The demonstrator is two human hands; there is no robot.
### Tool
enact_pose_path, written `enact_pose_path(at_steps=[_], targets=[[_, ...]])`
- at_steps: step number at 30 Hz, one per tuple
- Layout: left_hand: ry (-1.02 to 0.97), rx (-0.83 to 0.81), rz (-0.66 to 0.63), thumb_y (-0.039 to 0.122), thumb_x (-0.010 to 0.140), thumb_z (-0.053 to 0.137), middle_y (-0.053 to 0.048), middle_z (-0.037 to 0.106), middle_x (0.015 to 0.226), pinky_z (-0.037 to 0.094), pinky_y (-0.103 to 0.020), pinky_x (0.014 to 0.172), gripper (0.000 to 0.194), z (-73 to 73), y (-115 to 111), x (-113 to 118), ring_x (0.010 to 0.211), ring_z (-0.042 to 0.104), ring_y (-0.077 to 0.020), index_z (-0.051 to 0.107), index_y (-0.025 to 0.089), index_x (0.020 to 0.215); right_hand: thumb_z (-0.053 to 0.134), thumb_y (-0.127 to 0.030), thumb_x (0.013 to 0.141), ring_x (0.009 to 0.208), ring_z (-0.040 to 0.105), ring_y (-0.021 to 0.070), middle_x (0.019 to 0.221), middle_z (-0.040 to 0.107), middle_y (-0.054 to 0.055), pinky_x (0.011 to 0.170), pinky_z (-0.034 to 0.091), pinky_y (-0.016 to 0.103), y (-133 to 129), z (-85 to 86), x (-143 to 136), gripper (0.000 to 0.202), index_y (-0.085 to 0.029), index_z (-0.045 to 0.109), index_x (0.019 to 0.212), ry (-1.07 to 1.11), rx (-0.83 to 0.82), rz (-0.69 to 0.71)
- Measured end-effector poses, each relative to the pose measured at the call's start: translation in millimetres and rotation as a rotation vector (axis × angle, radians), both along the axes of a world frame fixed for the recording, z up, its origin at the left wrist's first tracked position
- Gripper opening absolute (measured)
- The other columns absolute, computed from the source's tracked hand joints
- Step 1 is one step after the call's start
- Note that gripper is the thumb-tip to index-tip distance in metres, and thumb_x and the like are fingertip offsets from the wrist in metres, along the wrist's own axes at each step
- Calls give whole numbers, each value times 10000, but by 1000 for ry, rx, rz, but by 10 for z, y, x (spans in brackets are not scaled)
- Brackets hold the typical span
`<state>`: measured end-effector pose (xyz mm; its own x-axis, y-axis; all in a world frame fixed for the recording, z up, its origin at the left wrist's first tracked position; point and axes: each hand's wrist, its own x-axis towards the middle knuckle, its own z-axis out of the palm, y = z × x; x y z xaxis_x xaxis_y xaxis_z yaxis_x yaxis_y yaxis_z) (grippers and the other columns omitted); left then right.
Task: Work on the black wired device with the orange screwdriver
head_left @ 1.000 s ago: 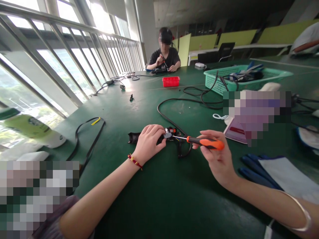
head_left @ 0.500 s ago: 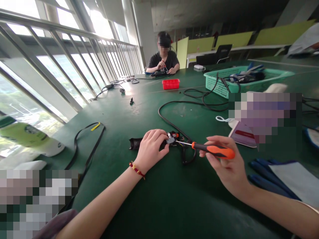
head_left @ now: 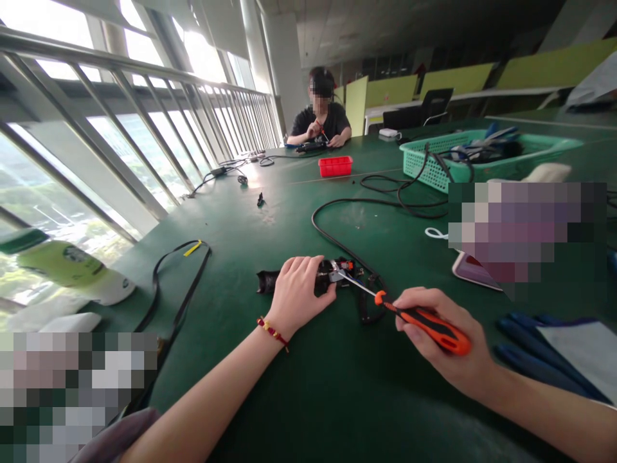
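A black power tool [head_left: 268, 281] with its inner parts exposed at the right end lies on the green table [head_left: 308, 399]. Wrapped over its middle is my left hand [head_left: 299, 283], a red and gold bracelet on the wrist. My right hand [head_left: 446, 334] grips an orange and black screwdriver [head_left: 436, 326], its handle pointing down to the right. The screwdriver's metal tip meets the grey metal part near the tool's orange piece. A black cable runs from the tool toward the back right.
A red bin [head_left: 335, 166] and a green basket [head_left: 525, 168] of tools stand farther back. Blue-and-white gloves [head_left: 554, 354] lie at right, a bottle [head_left: 72, 267] and black strap [head_left: 186, 299] at left. Across the table sits a person [head_left: 322, 119] holding a screwdriver.
The screwdriver's handle has tilted lower, together with my right hand, so the shaft slopes more steeply. My left hand stays on the tool. The whole view has shifted slightly.
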<state>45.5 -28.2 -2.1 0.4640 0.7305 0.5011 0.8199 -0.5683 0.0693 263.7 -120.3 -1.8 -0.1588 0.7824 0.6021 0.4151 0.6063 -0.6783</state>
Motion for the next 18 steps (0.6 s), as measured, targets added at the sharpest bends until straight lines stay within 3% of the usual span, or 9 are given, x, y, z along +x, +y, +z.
enact_pose_path(at_steps=[18], targets=[[-26, 69, 29, 347, 697, 599, -38, 645, 929, 418, -353, 842, 348, 48, -58, 25, 894, 562, -220, 557, 175, 997, 534, -153, 825, 558, 564, 92, 699, 578, -27, 544, 454, 204, -11, 19, 4, 124, -227, 547, 925, 31, -24, -16]])
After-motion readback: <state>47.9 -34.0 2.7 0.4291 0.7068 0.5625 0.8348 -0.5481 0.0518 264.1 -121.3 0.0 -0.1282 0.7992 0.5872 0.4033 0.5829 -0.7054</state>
